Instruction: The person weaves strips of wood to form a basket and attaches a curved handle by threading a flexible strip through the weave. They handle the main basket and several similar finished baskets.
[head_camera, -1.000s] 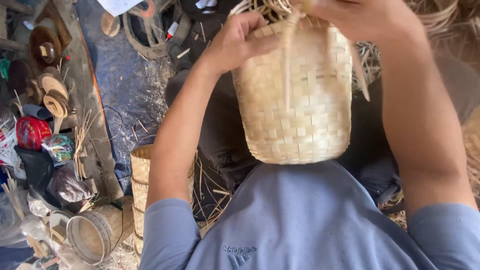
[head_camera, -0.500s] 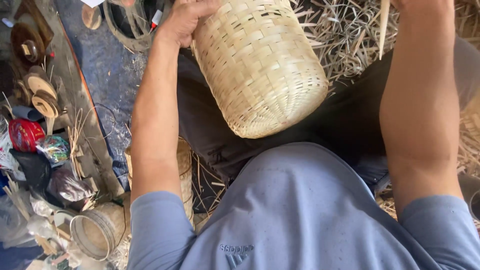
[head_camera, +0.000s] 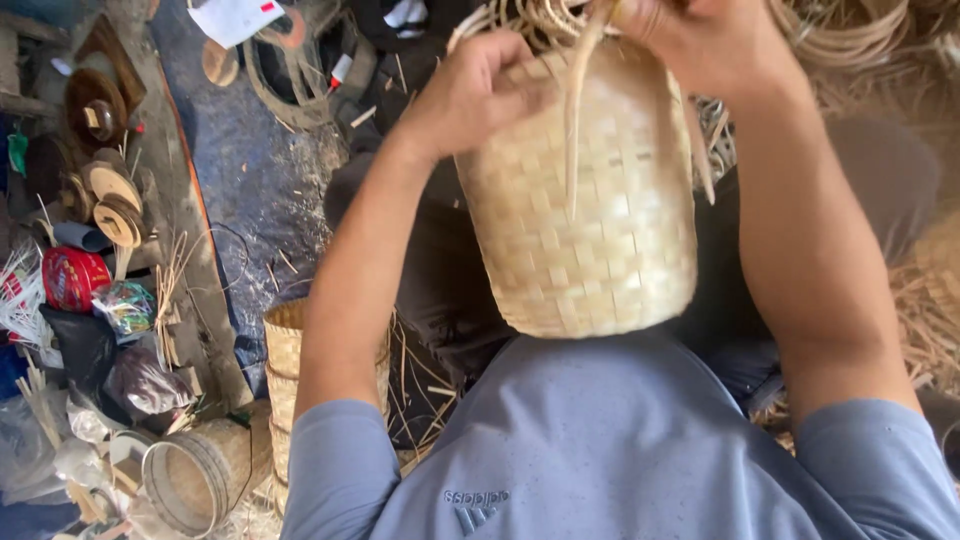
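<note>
Basket (head_camera: 585, 215) was held up in front of the chest, clear of the floor, its woven base toward the camera and its unfinished rim at the top of the frame. Left hand (head_camera: 478, 92) gripped the upper left wall just under the rim, fingers (head_camera: 520, 95) curled and pressed against the weave. Right hand (head_camera: 705, 45) sat over the rim on the right, fingers closed on loose strips (head_camera: 575, 110); the exact pinch could not be told, being partly cut off by the frame edge. One strip hung down the front of the basket.

Base edge hung just above the blue shirt (head_camera: 620, 440). To the left, on the floor, stood a second basket (head_camera: 285, 350), near the left forearm. A drum (head_camera: 195, 480) lay further left. Straw (head_camera: 930, 320) littered the floor on the right.
</note>
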